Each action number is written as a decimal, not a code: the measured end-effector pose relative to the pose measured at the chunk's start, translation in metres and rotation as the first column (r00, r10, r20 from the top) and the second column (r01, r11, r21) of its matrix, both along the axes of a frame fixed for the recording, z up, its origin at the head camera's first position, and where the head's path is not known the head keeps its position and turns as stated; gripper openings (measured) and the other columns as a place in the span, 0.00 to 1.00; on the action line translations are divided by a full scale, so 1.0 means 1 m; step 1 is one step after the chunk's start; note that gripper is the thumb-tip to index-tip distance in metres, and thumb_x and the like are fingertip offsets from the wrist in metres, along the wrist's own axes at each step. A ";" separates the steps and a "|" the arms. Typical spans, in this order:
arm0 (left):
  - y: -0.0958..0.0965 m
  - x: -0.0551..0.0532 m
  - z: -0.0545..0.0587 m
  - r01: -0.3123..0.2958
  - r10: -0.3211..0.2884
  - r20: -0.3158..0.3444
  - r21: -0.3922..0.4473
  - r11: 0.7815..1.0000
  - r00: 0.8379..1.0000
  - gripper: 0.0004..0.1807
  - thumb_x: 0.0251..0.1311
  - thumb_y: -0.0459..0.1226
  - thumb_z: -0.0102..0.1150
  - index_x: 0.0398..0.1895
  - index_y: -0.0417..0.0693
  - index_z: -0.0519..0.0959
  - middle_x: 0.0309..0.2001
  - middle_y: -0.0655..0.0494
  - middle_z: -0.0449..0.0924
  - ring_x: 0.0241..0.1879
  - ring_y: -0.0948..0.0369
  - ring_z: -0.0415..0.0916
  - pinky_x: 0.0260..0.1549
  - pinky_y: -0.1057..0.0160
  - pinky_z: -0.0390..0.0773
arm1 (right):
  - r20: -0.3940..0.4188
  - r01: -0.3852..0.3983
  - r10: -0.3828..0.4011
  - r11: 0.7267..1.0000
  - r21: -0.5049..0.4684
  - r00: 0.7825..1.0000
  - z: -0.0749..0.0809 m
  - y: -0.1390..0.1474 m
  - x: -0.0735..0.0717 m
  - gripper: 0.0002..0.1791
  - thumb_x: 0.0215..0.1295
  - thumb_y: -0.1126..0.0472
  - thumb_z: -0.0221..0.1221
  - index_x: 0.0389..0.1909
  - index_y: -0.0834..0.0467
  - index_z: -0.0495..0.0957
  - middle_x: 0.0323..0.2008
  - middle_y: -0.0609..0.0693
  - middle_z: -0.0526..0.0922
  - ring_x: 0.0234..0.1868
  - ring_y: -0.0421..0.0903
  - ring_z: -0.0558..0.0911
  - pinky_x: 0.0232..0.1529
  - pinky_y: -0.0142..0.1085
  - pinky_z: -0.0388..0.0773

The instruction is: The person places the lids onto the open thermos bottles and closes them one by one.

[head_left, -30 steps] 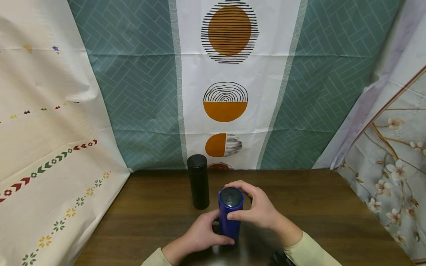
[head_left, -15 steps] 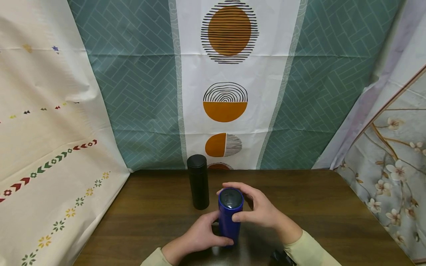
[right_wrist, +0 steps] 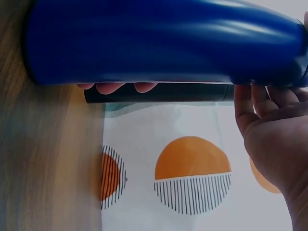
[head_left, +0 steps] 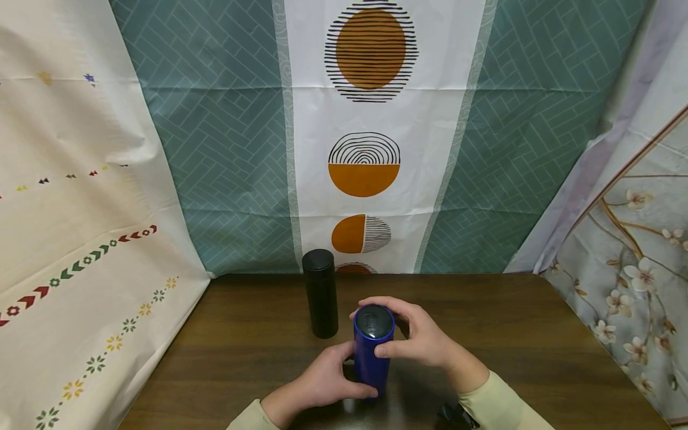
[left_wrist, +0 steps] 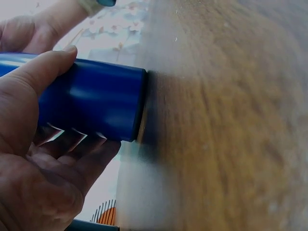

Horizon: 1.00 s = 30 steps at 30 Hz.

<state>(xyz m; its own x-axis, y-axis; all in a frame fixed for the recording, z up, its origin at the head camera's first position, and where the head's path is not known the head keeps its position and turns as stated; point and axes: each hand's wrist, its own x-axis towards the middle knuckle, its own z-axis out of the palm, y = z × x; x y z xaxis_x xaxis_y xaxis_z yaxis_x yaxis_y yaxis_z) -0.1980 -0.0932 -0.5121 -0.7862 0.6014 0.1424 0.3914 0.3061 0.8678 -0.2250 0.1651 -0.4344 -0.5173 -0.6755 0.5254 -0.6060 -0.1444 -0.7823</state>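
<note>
A blue insulated bottle (head_left: 371,365) with a dark top (head_left: 374,322) stands upright on the table. My left hand (head_left: 329,379) grips its lower body, thumb at the front and fingers behind. Around the upper end curls my right hand (head_left: 421,339), thumb on the near side and fingers on the far side. In the left wrist view, the bottle's dark base (left_wrist: 141,106) is right at the wooden surface. The right wrist view has the right fingers (right_wrist: 262,103) at the bottle's top end, partly hidden by it.
Behind and left of the bottle stands a black flask (head_left: 321,295) on the brown wooden table (head_left: 242,334). A small black object (head_left: 455,415) lies by the right sleeve. Patterned cloths (head_left: 231,149) hang along the table's back and sides.
My right thumb has shifted slightly right along the bottle's upper side, and the right fingers have turned a little to the left. My left hand has stayed almost still.
</note>
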 end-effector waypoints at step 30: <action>0.008 0.005 0.002 -0.092 0.094 -0.061 0.038 0.995 0.994 0.35 0.59 0.49 0.87 0.69 0.62 0.82 0.60 0.67 0.88 0.59 0.64 0.85 0.62 0.55 0.83 | 0.000 0.237 -0.237 0.971 0.037 0.971 0.000 -0.002 0.006 0.38 0.62 0.63 0.80 0.73 0.52 0.77 0.62 0.56 0.88 0.64 0.60 0.84 0.70 0.47 0.76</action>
<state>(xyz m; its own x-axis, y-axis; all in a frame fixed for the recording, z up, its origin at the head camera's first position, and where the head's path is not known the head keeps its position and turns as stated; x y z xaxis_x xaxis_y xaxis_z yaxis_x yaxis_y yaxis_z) -0.1930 -0.0850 -0.5105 -0.8272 0.5199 0.2130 0.4165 0.3130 0.8535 -0.2192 0.1630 -0.4347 -0.6670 -0.5519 0.5006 -0.6164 0.0313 -0.7868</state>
